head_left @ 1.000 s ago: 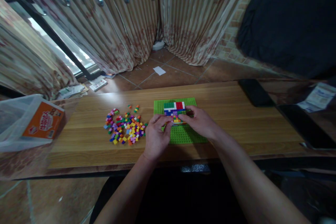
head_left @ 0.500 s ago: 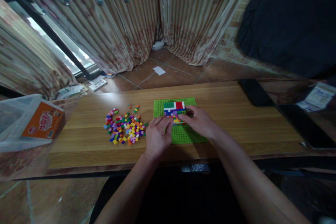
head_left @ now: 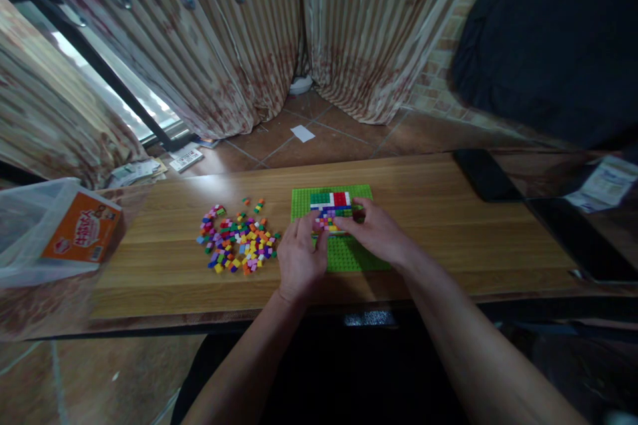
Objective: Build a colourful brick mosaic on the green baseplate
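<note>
A green studded baseplate [head_left: 351, 257] lies on the wooden table in front of me. Over its middle is a small panel of toy bricks [head_left: 331, 200] in green, white, red, blue, purple, orange and yellow. My left hand [head_left: 301, 252] grips the panel's left near side, fingers curled over it and thumb at its near edge. From the right, my right hand [head_left: 375, 229] holds the other side, thumb on the small bricks and fingers behind. Fingertips cover part of the bricks. Whether the panel is pressed onto the baseplate, I cannot tell.
A loose pile of small colourful bricks [head_left: 242, 239] spreads over the table [head_left: 169, 246] left of my hands. A clear plastic box [head_left: 34, 232] with an orange label stands at the far left. Two dark flat devices, one a black phone-like slab [head_left: 486, 174], lie to the right.
My left fingers have shifted up over the panel's left edge, and its thumb has dropped slightly. My right thumb has slid a little left across the small bricks.
</note>
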The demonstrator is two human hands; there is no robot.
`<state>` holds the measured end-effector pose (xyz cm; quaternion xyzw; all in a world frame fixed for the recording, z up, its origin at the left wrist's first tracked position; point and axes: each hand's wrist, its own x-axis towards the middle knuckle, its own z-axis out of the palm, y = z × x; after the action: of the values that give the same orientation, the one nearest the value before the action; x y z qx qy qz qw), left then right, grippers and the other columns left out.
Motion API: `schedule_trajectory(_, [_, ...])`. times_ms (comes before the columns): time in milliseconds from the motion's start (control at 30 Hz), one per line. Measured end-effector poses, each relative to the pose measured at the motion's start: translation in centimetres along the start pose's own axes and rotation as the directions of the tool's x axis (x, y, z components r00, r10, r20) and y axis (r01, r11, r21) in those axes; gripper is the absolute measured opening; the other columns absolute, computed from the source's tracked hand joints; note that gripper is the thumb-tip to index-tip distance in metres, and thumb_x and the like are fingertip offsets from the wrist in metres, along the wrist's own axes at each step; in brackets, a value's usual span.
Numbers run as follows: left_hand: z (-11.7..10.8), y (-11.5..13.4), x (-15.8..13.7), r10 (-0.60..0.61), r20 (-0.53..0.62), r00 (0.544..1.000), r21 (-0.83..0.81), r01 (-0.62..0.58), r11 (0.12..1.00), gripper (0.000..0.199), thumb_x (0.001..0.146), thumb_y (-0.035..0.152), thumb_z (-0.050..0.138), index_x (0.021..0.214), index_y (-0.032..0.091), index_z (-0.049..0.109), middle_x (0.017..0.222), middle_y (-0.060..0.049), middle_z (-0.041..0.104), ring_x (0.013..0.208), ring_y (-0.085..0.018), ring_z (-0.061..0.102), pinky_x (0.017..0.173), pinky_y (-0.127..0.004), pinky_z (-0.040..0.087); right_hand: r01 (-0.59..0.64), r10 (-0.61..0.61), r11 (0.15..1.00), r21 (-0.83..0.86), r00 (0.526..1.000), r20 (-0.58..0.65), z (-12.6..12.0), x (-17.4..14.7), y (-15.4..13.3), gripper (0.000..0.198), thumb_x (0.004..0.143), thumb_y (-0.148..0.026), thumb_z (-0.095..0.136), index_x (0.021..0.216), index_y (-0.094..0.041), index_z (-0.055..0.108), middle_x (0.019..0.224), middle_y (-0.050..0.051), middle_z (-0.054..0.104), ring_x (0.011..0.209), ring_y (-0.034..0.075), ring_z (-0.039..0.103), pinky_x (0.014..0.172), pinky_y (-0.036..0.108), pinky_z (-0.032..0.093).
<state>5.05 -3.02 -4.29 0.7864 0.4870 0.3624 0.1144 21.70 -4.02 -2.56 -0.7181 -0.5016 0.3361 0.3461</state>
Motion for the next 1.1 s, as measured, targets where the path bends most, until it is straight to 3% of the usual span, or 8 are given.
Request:
schedule_trajectory(233, [0.1,-0.5,0.3,-0.088,-0.083,0.993,-0.058,0.083,0.995,0.055,0.08,0.022,0.072,0.131,0.017,0.052,0.128,-0.015,0.058,0.12,-0.03,0.058,0.099,-0.047,0.051,-0.074,0.07,0.995,-0.069,0.995,-0.064,1.0,-0.8,-1.4,0.089,0.074,-0.055,0.072,0.145,-0.012,0.041,0.132,0.021,0.063,0.119,0.036,0.062,0.101,0.052,0.048])
schedule_trajectory(433, [0.8,-1.2,0.3,-0.203,0.076,0.976,-0.25,0.216,0.944,0.059,0.083,0.023,0.069,0.137,0.017,0.046,0.117,-0.012,0.068,0.098,-0.023,0.069,0.09,-0.043,0.058,-0.05,0.036,0.985,-0.163,0.995,-0.088,1.7,-1.1,-1.7,0.092,0.078,-0.052,0.068,0.15,-0.008,0.032,0.137,0.024,0.059,0.128,0.037,0.056,0.104,0.051,0.045])
schedule_trajectory(600, [0.9,-1.1,0.3,-0.229,0.072,0.971,-0.261,0.24,0.935,0.06,0.08,0.021,0.073,0.135,0.017,0.049,0.111,-0.011,0.07,0.087,-0.02,0.069,0.085,-0.04,0.059,-0.038,0.02,0.982,-0.185,0.995,-0.099,1.7,-1.1,-1.7,0.086,0.078,-0.051,0.067,0.148,-0.011,0.037,0.136,0.023,0.06,0.126,0.037,0.057,0.103,0.051,0.046])
schedule_trajectory(833, [0.8,-1.0,0.3,-0.244,0.075,0.967,-0.253,0.255,0.933,0.058,0.081,0.022,0.072,0.134,0.018,0.05,0.112,-0.011,0.07,0.091,-0.021,0.069,0.088,-0.042,0.058,-0.018,0.002,0.982,-0.188,0.996,-0.086,1.8,-0.8,-1.6,0.081,0.077,-0.049,0.068,0.143,-0.009,0.042,0.128,0.022,0.064,0.118,0.036,0.062,0.1,0.05,0.047])
schedule_trajectory(1100, [1.0,-0.8,0.1,-0.234,0.066,0.97,-0.25,0.243,0.937,0.056,0.081,0.02,0.071,0.134,0.018,0.051,0.113,-0.011,0.069,0.096,-0.023,0.068,0.089,-0.042,0.057,-0.003,-0.015,0.983,-0.184,0.995,-0.1,2.1,-0.5,-1.2,0.079,0.077,-0.05,0.067,0.141,-0.011,0.045,0.13,0.022,0.062,0.122,0.037,0.059,0.101,0.053,0.046])
